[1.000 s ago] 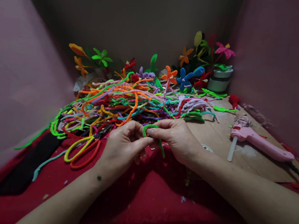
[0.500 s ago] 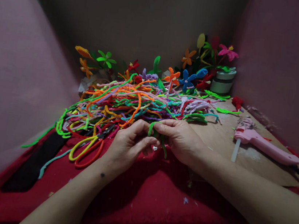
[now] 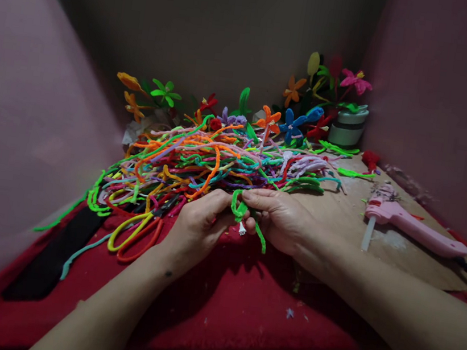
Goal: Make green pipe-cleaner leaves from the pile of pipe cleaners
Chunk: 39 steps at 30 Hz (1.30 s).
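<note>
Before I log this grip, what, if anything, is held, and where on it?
A green fuzzy strip: the right hand pinches its loop near the top; whether the left hand grips it is hidden.

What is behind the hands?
Past the left hand and right hand, near the green fuzzy stem, lies a pile of coloured stems; a board shows beyond the right. Anything directly behind the hands is covered.

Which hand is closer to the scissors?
Left. The left hand is just to the right of the scissors, not touching them; the right hand is farther right, beyond the left one.
</note>
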{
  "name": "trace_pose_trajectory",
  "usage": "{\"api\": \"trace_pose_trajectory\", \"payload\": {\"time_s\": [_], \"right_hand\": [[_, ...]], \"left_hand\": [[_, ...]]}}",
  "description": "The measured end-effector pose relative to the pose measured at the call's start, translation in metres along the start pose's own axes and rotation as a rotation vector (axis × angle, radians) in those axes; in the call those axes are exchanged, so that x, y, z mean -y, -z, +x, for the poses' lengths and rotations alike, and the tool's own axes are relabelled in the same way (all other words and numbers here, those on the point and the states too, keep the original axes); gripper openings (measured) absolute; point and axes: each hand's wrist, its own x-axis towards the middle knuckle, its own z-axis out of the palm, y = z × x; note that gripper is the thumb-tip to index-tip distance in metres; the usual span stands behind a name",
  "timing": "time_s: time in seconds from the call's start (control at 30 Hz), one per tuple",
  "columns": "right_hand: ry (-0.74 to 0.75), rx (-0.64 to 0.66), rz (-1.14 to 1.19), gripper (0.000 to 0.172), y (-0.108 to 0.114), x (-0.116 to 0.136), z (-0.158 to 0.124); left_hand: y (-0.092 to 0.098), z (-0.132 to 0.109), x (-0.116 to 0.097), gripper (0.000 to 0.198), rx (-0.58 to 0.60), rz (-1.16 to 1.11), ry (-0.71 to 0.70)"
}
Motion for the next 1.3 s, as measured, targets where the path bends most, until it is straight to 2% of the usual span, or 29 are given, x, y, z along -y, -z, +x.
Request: {"api": "trace_pose_trajectory", "payload": {"time_s": [0.1, 0.2, 0.3, 0.5, 0.6, 0.67, 0.77, 0.87, 0.97, 1.03, 1.17, 1.3], "right_hand": [[0.021, 0.000, -0.024, 0.009, 0.001, -0.001, 0.000], [0.018, -0.025, -0.039, 0.009, 0.002, -0.001, 0.000], [-0.010, -0.044, -0.036, 0.008, 0.003, -0.002, 0.001], [-0.035, -0.035, -0.004, 0.014, 0.000, -0.007, -0.001], [-0.029, -0.067, 0.006, 0.013, -0.001, -0.007, -0.001], [-0.028, -0.083, 0.015, 0.010, -0.002, -0.006, -0.001], [-0.001, -0.090, -0.020, 0.010, -0.001, -0.005, 0.000], [0.015, -0.069, -0.060, 0.012, -0.001, -0.004, -0.001], [0.039, -0.047, -0.070, 0.014, -0.001, -0.004, -0.001], [0.070, -0.043, -0.074, 0.014, -0.001, -0.003, -0.002], [0.115, -0.071, -0.085, 0.013, -0.004, -0.002, -0.003], [0.121, -0.078, -0.098, 0.014, -0.006, -0.004, -0.005]], "left_hand": [[-0.003, -0.001, 0.002, 0.010, -0.048, 0.120, -0.083], [-0.003, -0.001, 0.000, 0.014, 0.010, 0.194, -0.040], [0.000, 0.000, -0.006, 0.015, 0.158, 0.133, 0.141], [0.008, 0.004, -0.011, 0.014, 0.534, -0.410, 0.651], [0.011, 0.005, -0.006, 0.016, 0.682, -0.567, 0.757], [0.013, 0.007, -0.003, 0.018, 0.713, -0.578, 0.769], [0.018, 0.009, 0.001, 0.016, 0.689, -0.525, 0.737], [0.023, 0.010, 0.001, 0.009, 0.562, -0.563, 0.678], [0.021, 0.008, -0.002, 0.024, 0.379, -0.792, 0.690], [0.016, 0.006, -0.004, 0.024, 0.311, -0.993, 0.706], [0.002, 0.004, -0.003, 0.016, 0.287, -1.258, 0.704], [-0.002, 0.004, 0.000, 0.012, 0.305, -1.276, 0.732]]}}
